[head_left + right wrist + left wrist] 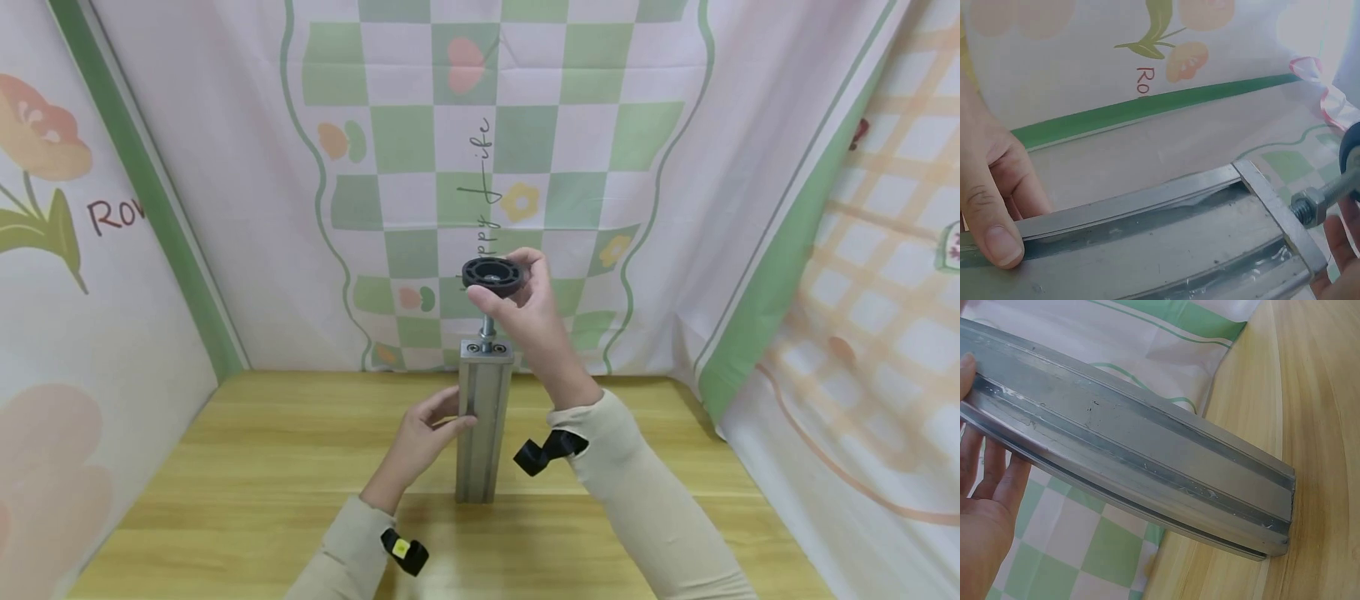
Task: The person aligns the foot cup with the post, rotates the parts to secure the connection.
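Observation:
An aluminium profile (482,425) stands upright on the wooden table, with a metal plate (474,349) across its top. From that plate rises a threaded bolt with a nut (1317,203), carrying a round black levelling foot (492,276) at its upper end. My right hand (536,312) grips the foot's rim between thumb and fingers. Lower down, my left hand (426,433) holds the profile's side, its thumb on the near face and its fingers behind. In the left wrist view the profile (1129,444) meets the tabletop at its lower end.
The wooden table (247,467) reaches back to a hanging cloth with green checks (405,142). Printed cloths also hang at the left (75,333) and right (862,350). Black wrist mounts (551,451) sit on both sleeves.

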Tool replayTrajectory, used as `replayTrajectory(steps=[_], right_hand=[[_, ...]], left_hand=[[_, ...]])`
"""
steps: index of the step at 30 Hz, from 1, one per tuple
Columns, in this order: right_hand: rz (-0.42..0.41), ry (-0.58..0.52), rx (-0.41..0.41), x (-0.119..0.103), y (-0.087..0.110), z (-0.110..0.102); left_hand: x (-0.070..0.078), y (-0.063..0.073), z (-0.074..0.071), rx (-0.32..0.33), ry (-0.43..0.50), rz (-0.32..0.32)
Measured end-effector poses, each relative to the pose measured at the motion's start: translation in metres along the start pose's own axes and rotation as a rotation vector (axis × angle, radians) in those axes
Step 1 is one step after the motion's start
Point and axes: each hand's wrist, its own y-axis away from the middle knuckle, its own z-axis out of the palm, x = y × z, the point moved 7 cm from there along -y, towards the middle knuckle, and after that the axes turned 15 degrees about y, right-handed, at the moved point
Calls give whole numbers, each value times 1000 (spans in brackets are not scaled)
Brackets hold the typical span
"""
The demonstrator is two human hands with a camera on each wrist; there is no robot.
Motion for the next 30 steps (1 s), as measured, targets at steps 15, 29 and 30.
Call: replayTrajectory(steps=[15,29,30], right_hand=[[-59,9,-120,-2,-1,6],[-57,-252,-270,8,-3,7],[-57,-253,-265,8,-4,7]], left_hand=[[-2,1,-1,4,-5,-5],[-4,1,-2,1,0,-10],[-4,1,-2,1,-3,-10]])
